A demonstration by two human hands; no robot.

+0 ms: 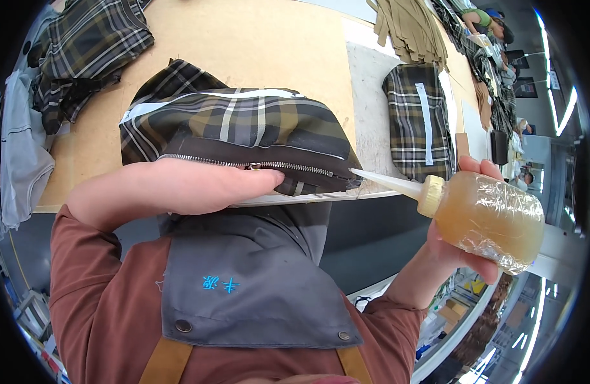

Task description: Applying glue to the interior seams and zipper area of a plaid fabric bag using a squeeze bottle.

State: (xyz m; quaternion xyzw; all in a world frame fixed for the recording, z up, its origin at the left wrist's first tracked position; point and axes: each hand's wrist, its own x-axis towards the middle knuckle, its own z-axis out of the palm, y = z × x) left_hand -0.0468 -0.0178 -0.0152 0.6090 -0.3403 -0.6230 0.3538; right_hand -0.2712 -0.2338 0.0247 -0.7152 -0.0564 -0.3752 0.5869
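Observation:
A dark plaid fabric piece (237, 121) with a white strip and a metal zipper lies at the table's front edge. My left hand (237, 189) rests against it just below the zipper, fingers stretched out and together, with their tips beside the zipper pull (254, 167). In my right hand (448, 243) is a clear squeeze bottle (490, 221) of amber liquid, fingers wrapped round it. Its long pale nozzle (387, 181) points left, the tip at or very near the zipper's right end; whether it touches, I cannot tell.
The worktable (243, 38) holds a folded plaid piece (419, 118) at right, olive strips (410, 29) behind it, and plaid garments (90, 45) with white cloth (23, 147) at left. Co-workers (487, 25) are along the far right.

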